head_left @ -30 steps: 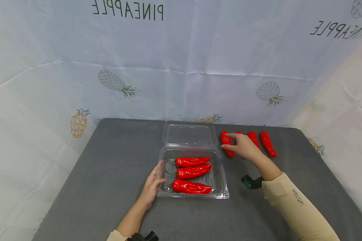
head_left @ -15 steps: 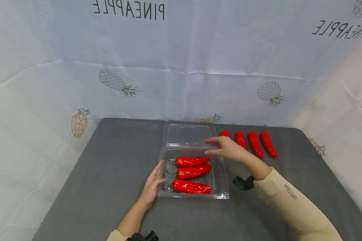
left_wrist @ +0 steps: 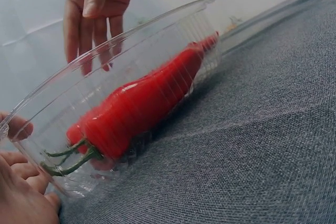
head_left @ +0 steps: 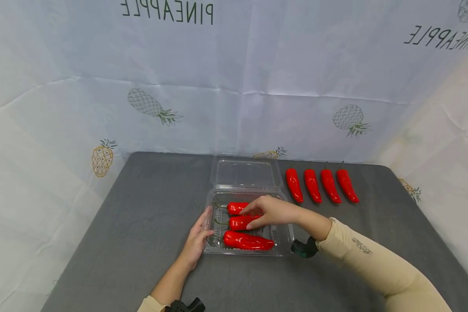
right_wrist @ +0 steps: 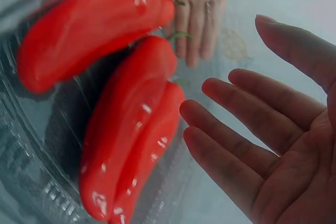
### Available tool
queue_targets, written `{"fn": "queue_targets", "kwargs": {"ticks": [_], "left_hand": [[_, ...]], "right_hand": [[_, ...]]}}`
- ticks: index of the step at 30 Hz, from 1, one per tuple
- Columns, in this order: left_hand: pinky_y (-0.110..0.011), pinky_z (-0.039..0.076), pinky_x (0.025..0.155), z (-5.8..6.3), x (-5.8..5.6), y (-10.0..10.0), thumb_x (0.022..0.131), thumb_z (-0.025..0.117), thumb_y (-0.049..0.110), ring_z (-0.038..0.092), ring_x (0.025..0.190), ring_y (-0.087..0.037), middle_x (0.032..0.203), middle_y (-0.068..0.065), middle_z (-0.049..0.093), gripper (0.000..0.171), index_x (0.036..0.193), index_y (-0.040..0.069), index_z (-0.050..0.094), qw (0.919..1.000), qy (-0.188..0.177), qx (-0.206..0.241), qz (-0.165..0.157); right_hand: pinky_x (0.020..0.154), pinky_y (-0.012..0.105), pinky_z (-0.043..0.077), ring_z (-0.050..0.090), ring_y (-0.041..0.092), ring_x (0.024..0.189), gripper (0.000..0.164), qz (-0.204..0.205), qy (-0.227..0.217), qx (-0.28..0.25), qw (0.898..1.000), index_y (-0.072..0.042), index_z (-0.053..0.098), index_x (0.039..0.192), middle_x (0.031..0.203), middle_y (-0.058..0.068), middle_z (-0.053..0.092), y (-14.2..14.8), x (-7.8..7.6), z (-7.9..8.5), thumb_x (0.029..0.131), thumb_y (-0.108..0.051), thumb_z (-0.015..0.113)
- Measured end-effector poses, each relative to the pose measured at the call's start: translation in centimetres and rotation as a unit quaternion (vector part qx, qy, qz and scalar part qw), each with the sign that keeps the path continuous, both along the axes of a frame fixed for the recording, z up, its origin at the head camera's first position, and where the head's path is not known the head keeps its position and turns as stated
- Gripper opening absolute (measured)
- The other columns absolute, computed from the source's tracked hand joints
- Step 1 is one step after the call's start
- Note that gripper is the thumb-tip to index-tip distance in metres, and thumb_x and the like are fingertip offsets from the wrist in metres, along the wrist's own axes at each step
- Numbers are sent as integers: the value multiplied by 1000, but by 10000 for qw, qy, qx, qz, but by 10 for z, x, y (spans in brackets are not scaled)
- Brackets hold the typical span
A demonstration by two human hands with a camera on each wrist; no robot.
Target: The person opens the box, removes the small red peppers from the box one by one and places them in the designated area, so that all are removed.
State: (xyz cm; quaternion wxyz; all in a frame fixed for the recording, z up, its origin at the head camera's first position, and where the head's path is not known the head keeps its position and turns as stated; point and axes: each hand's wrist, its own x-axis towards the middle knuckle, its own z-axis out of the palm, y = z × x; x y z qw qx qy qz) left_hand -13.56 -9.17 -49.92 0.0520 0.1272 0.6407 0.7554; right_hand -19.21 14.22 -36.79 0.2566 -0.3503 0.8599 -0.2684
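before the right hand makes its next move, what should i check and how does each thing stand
1. Container steadied: ok, left hand holds its left side.
2. Lid open: ok, folded back beyond the container.
3. Right hand empty: ok, fingers apart, over the container.
4. Fingers touching the three peppers inside: cannot tell, they overlap in view.
5. Four outer peppers separate: ok, side by side on the table.
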Motion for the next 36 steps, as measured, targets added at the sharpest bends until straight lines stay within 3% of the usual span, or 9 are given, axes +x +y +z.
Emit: {"fn": "queue_targets", "kwargs": {"ticks": [4, 11, 22, 36], "left_hand": [[1, 19, 98, 0, 0, 1, 85, 37, -5, -1, 143, -33, 155, -22, 4, 68, 146, -8, 8, 10000, -31, -12, 7], [1, 19, 98, 0, 0, 1, 85, 37, -5, -1, 143, -34, 155, -22, 4, 68, 146, -8, 8, 10000, 0, -8, -13], [1, 18, 99, 0, 2, 1, 85, 36, -5, -2, 143, -34, 155, -22, 3, 67, 146, -7, 8, 10000, 0, -32, -32], [1, 18, 100, 1, 3, 1, 86, 36, -5, -2, 142, -35, 155, -23, 3, 67, 146, -8, 7, 9999, 158, 20, -33]], "right_hand": [[76, 21, 52, 66, 10, 89, 44, 142, -66, 218, 9996, -1, 63, 118, 110, 9, 69, -7, 1, -7, 80, -22, 72], [82, 24, 52, 66, 17, 100, 39, 299, -148, 719, 9969, -4, 66, 114, 110, 6, 69, -15, 3, -15, 79, -19, 72], [79, 22, 52, 64, 7, 86, 37, 141, -284, 1344, 9904, -5, 67, 113, 98, 2, 71, -26, 9, -28, 78, -17, 73], [81, 23, 52, 64, 7, 87, 39, 318, 384, 1712, 9840, -4, 68, 110, 98, 1, 71, -35, 15, -32, 75, -18, 75]]}}
